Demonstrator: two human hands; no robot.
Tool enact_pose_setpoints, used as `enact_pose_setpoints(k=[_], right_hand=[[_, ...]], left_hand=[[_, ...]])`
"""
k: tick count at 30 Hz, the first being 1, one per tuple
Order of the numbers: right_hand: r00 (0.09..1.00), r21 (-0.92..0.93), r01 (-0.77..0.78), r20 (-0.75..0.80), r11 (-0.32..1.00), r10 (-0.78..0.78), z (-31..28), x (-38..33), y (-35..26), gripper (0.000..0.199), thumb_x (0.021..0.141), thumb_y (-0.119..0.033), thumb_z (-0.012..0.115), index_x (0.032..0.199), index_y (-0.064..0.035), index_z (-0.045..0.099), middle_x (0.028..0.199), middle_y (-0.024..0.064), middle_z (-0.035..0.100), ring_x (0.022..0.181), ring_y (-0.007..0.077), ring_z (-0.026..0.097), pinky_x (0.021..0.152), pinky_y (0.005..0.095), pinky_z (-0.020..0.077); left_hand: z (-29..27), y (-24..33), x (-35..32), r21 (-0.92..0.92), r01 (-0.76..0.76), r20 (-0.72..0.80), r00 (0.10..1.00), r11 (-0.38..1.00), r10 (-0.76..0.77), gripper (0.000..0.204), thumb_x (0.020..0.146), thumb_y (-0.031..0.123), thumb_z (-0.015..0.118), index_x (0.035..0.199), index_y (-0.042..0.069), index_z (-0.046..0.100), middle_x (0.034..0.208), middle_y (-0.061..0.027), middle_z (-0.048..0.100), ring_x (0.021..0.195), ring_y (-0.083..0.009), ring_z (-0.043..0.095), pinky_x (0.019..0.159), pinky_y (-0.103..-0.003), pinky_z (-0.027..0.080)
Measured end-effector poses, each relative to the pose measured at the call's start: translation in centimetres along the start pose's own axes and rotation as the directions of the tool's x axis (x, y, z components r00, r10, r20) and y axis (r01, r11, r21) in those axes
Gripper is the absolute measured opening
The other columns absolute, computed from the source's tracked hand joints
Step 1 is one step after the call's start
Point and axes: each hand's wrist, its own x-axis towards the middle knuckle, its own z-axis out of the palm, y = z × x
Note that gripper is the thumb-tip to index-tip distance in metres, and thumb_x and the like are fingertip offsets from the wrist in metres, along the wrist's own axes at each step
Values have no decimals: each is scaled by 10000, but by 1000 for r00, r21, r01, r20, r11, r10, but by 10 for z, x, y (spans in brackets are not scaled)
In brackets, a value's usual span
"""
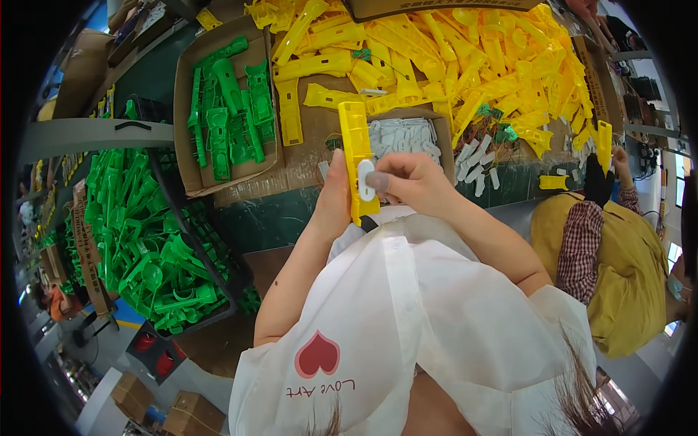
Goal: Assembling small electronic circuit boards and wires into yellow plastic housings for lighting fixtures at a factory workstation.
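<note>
The left hand (336, 190) grips a long yellow plastic part (356, 156) upright at chest height, above the table edge. The right hand (411, 182) pinches a small white oval piece (366, 179) against its face. Behind lie a tray of white pieces (404, 136), a yellow parts heap (465, 58), and green parts in a cardboard box (225, 109).

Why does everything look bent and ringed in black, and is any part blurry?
Head view: the fisheye lens bends straight edges, such as the grey shelf rail, and leaves black corners. Lighting is bright and even, without harsh shadows. The long yellow plastic part in the left hand and right hand looks sharp; the rim goes soft.
</note>
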Motion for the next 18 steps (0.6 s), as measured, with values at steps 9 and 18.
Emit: enact_pose_setpoints(k=[9, 18], right_hand=[[994, -320, -20, -112, 947, -17, 16, 2, 7, 181, 786, -158, 594, 726, 12, 577, 562, 38, 542, 486, 86, 483, 466, 238, 384], [967, -22, -227, 111, 974, 228, 6, 37, 27, 287, 852, -264, 526, 780, 8, 583, 645, 41, 598, 504, 100, 554, 456, 215, 431]], left_hand=[[-6, -16, -5, 216, -7, -51, 999, 976, 18, 641, 853, 633, 169, 1144, 89, 343, 897, -42, 499, 813, -107, 505, 743, -263, 429], [-16, -23, -13, 501, -239, -325, 839, 832, 437, 397, 870, 286, 531, 1100, 40, 319, 796, -42, 483, 568, -96, 495, 480, -220, 422]])
